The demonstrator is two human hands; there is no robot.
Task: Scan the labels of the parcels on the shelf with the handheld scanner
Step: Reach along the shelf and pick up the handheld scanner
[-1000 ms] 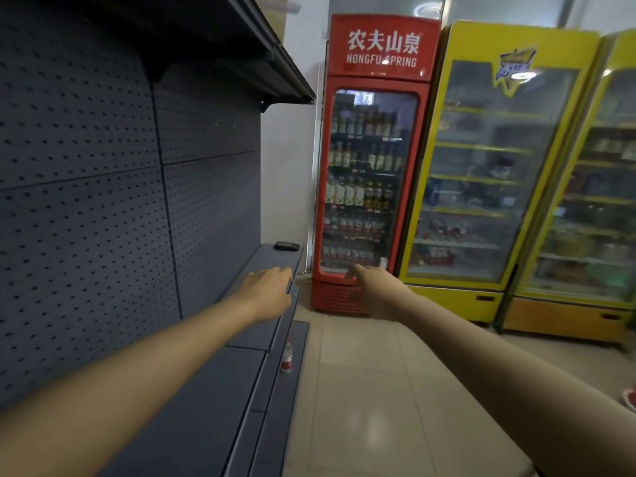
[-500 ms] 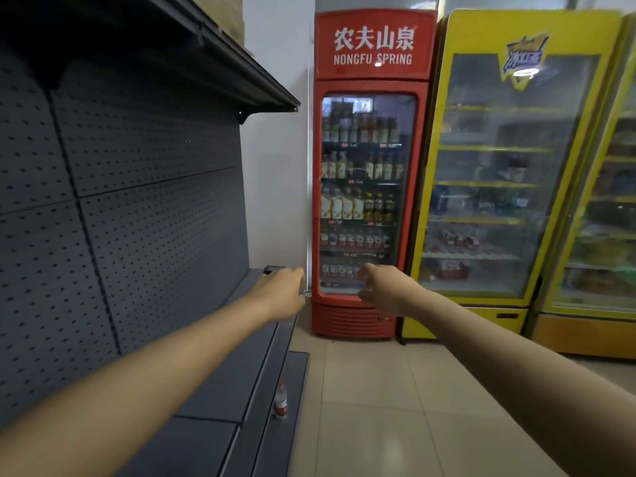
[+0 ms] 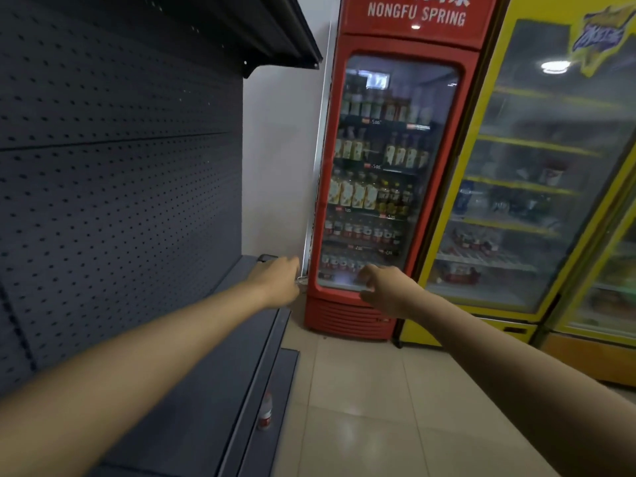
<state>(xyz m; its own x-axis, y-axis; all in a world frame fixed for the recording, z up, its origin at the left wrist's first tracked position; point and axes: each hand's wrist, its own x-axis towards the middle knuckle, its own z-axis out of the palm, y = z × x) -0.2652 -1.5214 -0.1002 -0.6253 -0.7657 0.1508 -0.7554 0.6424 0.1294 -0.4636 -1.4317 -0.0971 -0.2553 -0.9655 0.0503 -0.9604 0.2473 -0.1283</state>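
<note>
Dark pegboard shelf (image 3: 220,356) beside one red drinks fridge (image 3: 389,173), both arms stretched forward.

Just beyond the left hand (image 3: 277,282), a small dark object (image 3: 267,258), perhaps the scanner, lies at the shelf's far end, partly hidden; finger contact unclear. Right hand (image 3: 387,287) hangs loosely curled, holding nothing. One small bottle (image 3: 265,412) stands on the shelf's lower step.

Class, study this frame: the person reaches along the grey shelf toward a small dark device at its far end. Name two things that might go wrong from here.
1. The left hand partly hides the dark device at the shelf's far end, so a blind grip may knock it off.
2. A small bottle stands on the lower ledge near the floor; a forward step might tip it.
</note>
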